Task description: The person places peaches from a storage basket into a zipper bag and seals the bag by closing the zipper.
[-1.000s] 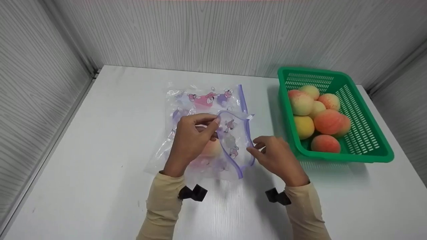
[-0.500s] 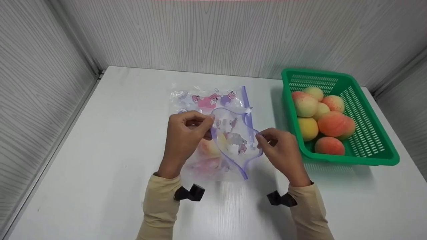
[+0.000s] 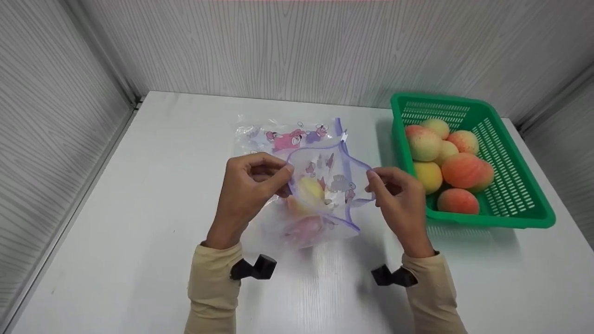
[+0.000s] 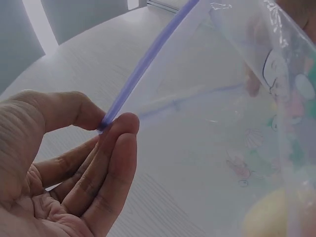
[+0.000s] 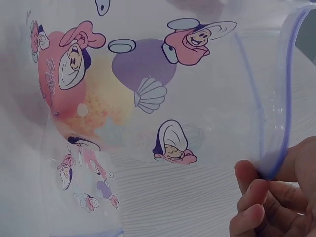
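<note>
My left hand (image 3: 250, 190) pinches one purple zip edge of a clear zip-lock bag (image 3: 320, 162) between thumb and fingers. At the opposite edge, my right hand (image 3: 400, 202) pinches the other zip strip (image 5: 291, 59), and the mouth gapes between the hands. Cartoon figures and shells are printed on the plastic. Through it shows a yellow and reddish peach (image 3: 310, 189), partly blurred by the film; its yellow side (image 4: 266, 217) also appears low in the left wrist view. Another printed zip-lock bag (image 3: 285, 138) lies flat on the table, partly covered by the held one.
A green slotted basket (image 3: 492, 221) stands to the right of my right hand with several peaches (image 3: 424, 144) in it, mostly on its left side. The white table (image 3: 125, 195) ends at a grey wood-grain panel (image 3: 260, 51) at the back.
My right hand has taken hold of the near zip edge and moved up and right. My left hand has shifted left, so the bag's mouth has widened. The basket stays put.
</note>
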A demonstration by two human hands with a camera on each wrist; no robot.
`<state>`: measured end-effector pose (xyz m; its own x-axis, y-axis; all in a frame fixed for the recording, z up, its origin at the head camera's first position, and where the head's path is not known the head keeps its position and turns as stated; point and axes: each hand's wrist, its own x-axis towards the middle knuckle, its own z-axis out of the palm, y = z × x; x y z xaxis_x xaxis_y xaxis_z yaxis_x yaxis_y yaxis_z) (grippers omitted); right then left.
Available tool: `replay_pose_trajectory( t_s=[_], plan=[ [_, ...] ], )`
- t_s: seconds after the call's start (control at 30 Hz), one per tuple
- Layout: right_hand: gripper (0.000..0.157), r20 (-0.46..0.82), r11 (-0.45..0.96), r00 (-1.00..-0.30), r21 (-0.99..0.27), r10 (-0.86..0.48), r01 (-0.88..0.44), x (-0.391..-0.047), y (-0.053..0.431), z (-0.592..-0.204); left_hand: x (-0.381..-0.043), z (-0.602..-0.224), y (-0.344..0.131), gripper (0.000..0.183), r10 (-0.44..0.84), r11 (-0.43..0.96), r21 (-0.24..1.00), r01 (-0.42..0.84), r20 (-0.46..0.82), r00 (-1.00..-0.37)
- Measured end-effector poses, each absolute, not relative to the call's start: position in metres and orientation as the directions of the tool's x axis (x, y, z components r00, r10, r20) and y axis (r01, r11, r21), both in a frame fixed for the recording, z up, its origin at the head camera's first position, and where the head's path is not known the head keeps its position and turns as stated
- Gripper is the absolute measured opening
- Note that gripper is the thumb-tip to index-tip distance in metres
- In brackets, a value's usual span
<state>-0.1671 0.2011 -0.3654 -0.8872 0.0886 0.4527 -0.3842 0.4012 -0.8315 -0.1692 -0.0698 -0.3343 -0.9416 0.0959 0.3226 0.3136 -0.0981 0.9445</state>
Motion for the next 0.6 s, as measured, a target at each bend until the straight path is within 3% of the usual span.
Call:
replay_pose_trajectory(
  t_s=[0.3,0.6],
  plan=[
    [0.016,0.370,0.304,-0.915,-0.900,0.158,-0.311,-0.166,0.207,-0.361,-0.172,-0.334,-0.065,0.010,0.132,-0.206,0.924,0.322,0.353,-0.926],
    [0.014,0.297,0.366,-0.948,-0.900,0.118,-0.236,-0.170,0.215,-0.364,-0.174,-0.340,-0.054,0.011,0.130,-0.230,0.936,0.265,0.299,-0.945]
  ],
)
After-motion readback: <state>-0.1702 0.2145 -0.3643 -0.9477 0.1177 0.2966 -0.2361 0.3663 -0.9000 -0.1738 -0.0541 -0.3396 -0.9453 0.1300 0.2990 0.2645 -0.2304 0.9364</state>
